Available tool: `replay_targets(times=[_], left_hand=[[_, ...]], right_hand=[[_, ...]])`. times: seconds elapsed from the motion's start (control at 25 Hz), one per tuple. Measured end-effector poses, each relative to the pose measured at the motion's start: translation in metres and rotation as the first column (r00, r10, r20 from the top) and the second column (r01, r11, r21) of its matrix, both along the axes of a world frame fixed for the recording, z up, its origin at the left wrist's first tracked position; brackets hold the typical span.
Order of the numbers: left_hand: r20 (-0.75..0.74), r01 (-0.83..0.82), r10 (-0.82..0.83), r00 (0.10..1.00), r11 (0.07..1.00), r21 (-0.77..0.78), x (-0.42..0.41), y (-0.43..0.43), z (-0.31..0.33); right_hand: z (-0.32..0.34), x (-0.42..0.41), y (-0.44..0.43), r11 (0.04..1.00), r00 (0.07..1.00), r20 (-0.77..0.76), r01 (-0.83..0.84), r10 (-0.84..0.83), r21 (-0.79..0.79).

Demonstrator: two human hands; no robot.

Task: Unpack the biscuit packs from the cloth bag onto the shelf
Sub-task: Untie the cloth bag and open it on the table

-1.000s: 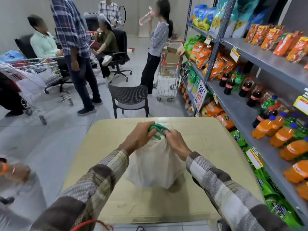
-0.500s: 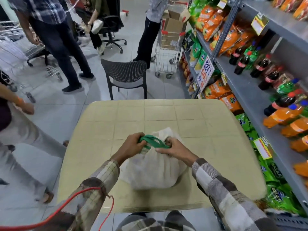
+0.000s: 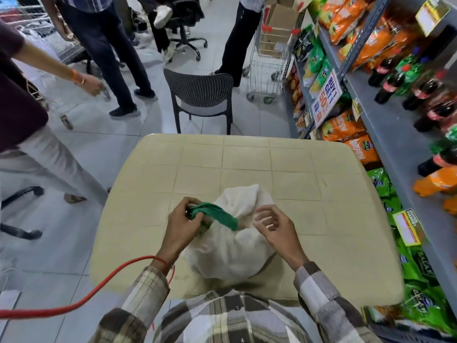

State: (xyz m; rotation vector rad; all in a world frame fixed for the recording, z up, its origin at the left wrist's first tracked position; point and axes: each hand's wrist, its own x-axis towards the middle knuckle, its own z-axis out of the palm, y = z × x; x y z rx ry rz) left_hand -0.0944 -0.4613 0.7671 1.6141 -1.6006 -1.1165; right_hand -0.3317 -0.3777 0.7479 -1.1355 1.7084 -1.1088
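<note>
1. A white cloth bag [image 3: 230, 246] is seen slumped on the near half of a beige square-patterned table [image 3: 296, 169], its mouth bunched so that the contents are hidden.
2. The bag's green fabric handle strap [image 3: 215, 215] is gripped by the left hand [image 3: 183, 226], with fingers and thumb curled round its end at the bag's left side.
3. The right hand [image 3: 277, 227] is held just over the bag's right side, fingers loosely bent and nothing gripped; contact with the cloth cannot be told.
4. A grey metal shelf [image 3: 395, 134] is found right of the table, and a dark perforated plastic chair [image 3: 200, 95] beyond its far edge.
</note>
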Motion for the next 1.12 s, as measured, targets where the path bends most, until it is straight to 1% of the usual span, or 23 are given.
replay_targets(times=[0.08,0.12,0.16,0.24,0.28,0.32,0.4,0.52,0.56,0.6,0.64,0.68,0.72,0.76,0.8,0.84,0.88,0.92,0.96,1.0,1.04,1.08,1.12], left_hand=[[0.030,0.031,-0.031,0.999,0.999,0.023,-0.005,0.004,-0.004],[0.034,0.034,-0.036,0.999,0.998,0.045,-0.009,0.007,-0.005],[0.033,0.047,-0.049,0.998,0.997,0.061,-0.012,0.009,-0.005],[0.012,0.119,-0.121,0.993,0.989,0.082,-0.017,0.013,-0.003],[0.003,0.163,-0.163,0.987,0.984,0.070,-0.018,0.016,-0.001],[0.004,0.200,-0.200,0.980,0.979,0.038,-0.018,0.017,-0.001],[-0.014,0.243,-0.244,0.970,0.969,-0.044,-0.018,0.019,0.003],[-0.184,0.239,-0.237,0.954,0.971,-0.015,-0.015,0.017,0.003],[-0.193,0.235,-0.235,0.953,0.972,-0.023,-0.014,0.014,0.003],[-0.137,0.247,-0.251,0.958,0.968,-0.051,-0.010,0.011,0.002],[-0.063,0.280,-0.285,0.956,0.957,-0.076,-0.005,0.010,-0.001],[0.044,0.328,-0.326,0.945,0.940,-0.089,0.001,0.008,-0.005],[0.150,0.377,-0.363,0.920,0.923,-0.079,0.008,0.007,-0.010],[0.208,0.403,-0.383,0.900,0.913,-0.064,0.015,0.005,-0.016],[0.210,0.388,-0.368,0.906,0.919,-0.063,0.020,0.005,-0.020],[0.163,0.330,-0.316,0.935,0.942,-0.063,0.021,0.005,-0.023],[0.040,0.215,-0.213,0.976,0.976,-0.043,0.019,0.007,-0.024],[-0.146,0.036,-0.028,0.989,0.998,0.053,0.016,0.006,-0.024],[-0.352,-0.140,0.216,0.911,0.963,0.229,0.011,0.005,-0.023],[-0.494,-0.229,0.447,0.746,0.868,0.440,0.007,0.005,-0.018],[-0.540,-0.240,0.589,0.602,0.778,0.581,0.005,0.005,-0.018],[-0.520,-0.225,0.637,0.569,0.729,0.647,0.005,0.005,-0.021],[-0.479,-0.205,0.612,0.630,0.725,0.657,0.004,0.005,-0.023]], right_hand=[[-0.001,0.004,-0.006,0.990,0.981,-0.137,-0.143,0.141,-0.007],[-0.003,0.007,-0.010,0.973,0.948,-0.224,-0.231,0.227,0.012],[-0.004,0.010,-0.015,0.947,0.888,-0.334,-0.319,0.315,0.043],[-0.011,0.012,-0.024,0.877,0.698,-0.559,-0.465,0.447,0.120],[-0.013,0.014,-0.028,0.847,0.632,-0.599,-0.507,0.491,0.159],[-0.014,0.015,-0.030,0.831,0.625,-0.579,-0.524,0.523,0.185],[-0.015,0.017,-0.030,0.840,0.707,-0.477,-0.522,0.522,0.147],[-0.011,0.019,-0.026,0.893,0.848,-0.379,-0.437,0.370,-0.106],[-0.008,0.019,-0.026,0.923,0.916,-0.265,-0.351,0.302,-0.161],[-0.003,0.018,-0.025,0.956,0.970,-0.077,-0.242,0.232,-0.164],[0.001,0.017,-0.025,0.982,0.975,0.166,-0.125,0.148,-0.141],[0.002,0.015,-0.025,0.993,0.921,0.387,-0.010,0.054,-0.115],[0.002,0.011,-0.025,0.992,0.826,0.563,0.098,-0.036,-0.081],[0.000,0.006,-0.026,0.981,0.733,0.671,0.188,-0.111,-0.043],[-0.001,0.000,-0.027,0.966,0.657,0.734,0.258,-0.172,-0.004],[-0.003,-0.005,-0.028,0.954,0.623,0.750,0.299,-0.220,0.032],[-0.006,-0.010,-0.029,0.948,0.633,0.730,0.312,-0.256,0.063],[-0.008,-0.012,-0.029,0.951,0.673,0.688,0.297,-0.272,0.086],[-0.011,-0.012,-0.028,0.958,0.719,0.639,0.265,-0.272,0.109],[-0.013,-0.012,-0.028,0.968,0.766,0.592,0.217,-0.251,0.130],[-0.015,-0.011,-0.027,0.975,0.804,0.552,0.163,-0.222,0.154],[-0.017,-0.011,-0.027,0.979,0.830,0.526,0.106,-0.185,0.176],[-0.019,-0.010,-0.028,0.980,0.858,0.493,0.050,-0.141,0.193]])
